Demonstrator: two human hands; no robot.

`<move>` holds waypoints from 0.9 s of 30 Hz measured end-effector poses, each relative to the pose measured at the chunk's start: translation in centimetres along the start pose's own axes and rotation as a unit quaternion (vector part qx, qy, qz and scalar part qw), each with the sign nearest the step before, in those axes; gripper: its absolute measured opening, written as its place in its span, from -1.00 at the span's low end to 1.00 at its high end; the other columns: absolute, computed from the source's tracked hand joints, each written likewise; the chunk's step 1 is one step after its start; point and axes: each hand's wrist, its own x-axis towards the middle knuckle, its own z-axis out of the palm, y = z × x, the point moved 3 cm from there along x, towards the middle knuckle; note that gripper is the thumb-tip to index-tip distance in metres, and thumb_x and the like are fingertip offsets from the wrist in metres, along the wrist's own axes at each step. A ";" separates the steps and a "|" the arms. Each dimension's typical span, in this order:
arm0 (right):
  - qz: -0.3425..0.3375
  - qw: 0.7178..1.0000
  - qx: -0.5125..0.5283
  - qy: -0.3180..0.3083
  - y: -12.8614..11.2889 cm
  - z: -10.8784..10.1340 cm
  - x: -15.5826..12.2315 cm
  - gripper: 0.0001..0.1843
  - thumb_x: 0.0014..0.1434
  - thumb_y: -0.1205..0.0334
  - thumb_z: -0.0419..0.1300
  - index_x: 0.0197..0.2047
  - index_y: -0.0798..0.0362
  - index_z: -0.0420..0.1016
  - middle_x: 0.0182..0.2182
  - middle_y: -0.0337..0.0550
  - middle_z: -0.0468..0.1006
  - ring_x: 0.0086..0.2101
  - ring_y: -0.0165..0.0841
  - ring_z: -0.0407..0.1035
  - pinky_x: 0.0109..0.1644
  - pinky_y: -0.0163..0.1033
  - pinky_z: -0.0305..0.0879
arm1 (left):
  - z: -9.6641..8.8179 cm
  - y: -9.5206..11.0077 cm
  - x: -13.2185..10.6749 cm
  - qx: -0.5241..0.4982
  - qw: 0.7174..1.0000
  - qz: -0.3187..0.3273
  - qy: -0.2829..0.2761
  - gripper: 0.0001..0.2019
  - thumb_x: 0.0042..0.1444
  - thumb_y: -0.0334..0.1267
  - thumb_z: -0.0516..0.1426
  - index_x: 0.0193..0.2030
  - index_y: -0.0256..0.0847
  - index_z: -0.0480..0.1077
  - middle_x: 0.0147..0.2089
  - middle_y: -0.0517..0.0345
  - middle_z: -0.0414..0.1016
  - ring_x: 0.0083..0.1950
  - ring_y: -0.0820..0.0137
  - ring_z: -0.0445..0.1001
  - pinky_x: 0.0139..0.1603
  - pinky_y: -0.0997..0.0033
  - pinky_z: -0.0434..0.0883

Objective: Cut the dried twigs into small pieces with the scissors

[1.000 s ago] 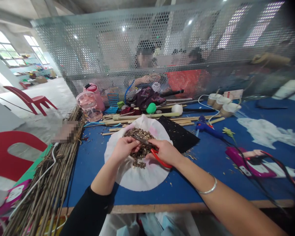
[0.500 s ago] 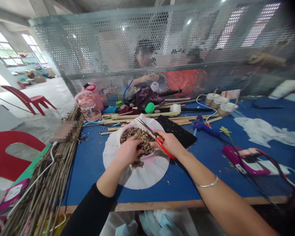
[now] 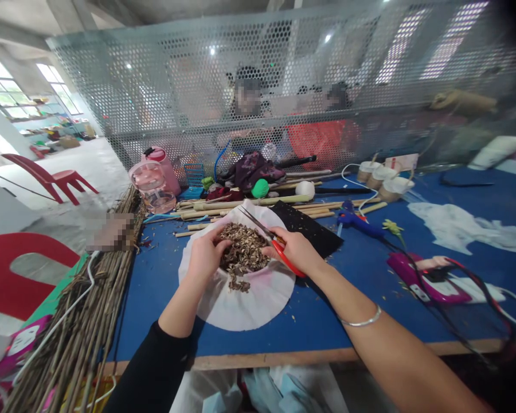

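Scissors [image 3: 279, 248] — in right hand [image 3: 297, 251]

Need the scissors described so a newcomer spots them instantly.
On the blue table, find the round white cloth with a heap of brown chips on it. At the heap's right side, the right hand holds the scissors, thin dark blades pointing forward and left. Their bright red handle sets them apart from the brown chips and white cloth.
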 end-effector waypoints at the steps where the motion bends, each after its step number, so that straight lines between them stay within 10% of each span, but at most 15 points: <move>1: 0.002 1.000 -0.001 0.000 0.0 0.0 0.0 -0.47 0.02 -0.12 0.14 -0.02 0.02 0.39 -0.51 -0.16 0.53 -0.51 -0.33 0.37 -0.43 -0.35 0.16 | -0.2 0.3 -0.2 0.018 0.999 0.028 0.013 -0.65 0.01 -0.23 0.15 -0.01 -0.10 0.43 -0.27 0.14 0.53 -0.28 0.39 0.45 -0.20 0.46 0.34; 9: 0.003 1.000 0.004 0.005 0.3 0.1 0.1 -0.48 0.01 -0.08 0.18 -0.01 0.02 0.39 -0.45 -0.14 0.56 -0.43 -0.29 0.42 -0.36 -0.32 0.21 | 0.6 1.8 -1.7 0.005 0.963 0.167 -0.212 -0.91 -0.17 -0.31 0.25 -0.47 -0.04 0.56 -0.46 0.17 0.44 -0.37 0.38 0.40 -0.32 0.45 0.30; 17: 0.005 1.000 0.003 -0.006 0.2 0.2 0.1 -0.48 0.02 -0.07 0.16 -0.01 0.03 0.39 -0.45 -0.13 0.56 -0.45 -0.30 0.41 -0.39 -0.34 0.19 | 1.9 0.9 -1.8 -0.033 0.966 0.168 -0.191 -0.87 -0.25 -0.46 0.22 -0.59 -0.13 0.51 -0.55 0.15 0.39 -0.46 0.39 0.36 -0.38 0.44 0.23; 24: -0.001 1.000 0.013 -0.010 -0.3 0.2 -0.1 -0.45 0.00 -0.11 0.17 -0.01 0.03 0.38 -0.49 -0.17 0.53 -0.48 -0.33 0.38 -0.45 -0.36 0.14 | 1.2 1.1 -1.3 -0.175 0.979 0.013 -0.102 -0.91 -0.05 -0.25 0.16 -0.47 -0.18 0.46 -0.53 0.22 0.41 -0.51 0.50 0.32 -0.46 0.51 0.26; 27: -0.009 0.999 0.029 -0.013 -1.1 0.2 -0.3 -0.42 -0.01 -0.12 0.18 0.00 0.05 0.36 -0.49 -0.19 0.52 -0.47 -0.33 0.38 -0.45 -0.35 0.13 | 1.6 0.7 -1.0 -0.350 0.922 -0.135 -0.096 -0.80 -0.02 -0.13 0.16 -0.40 -0.26 0.39 -0.57 0.27 0.34 -0.59 0.59 0.26 -0.53 0.58 0.27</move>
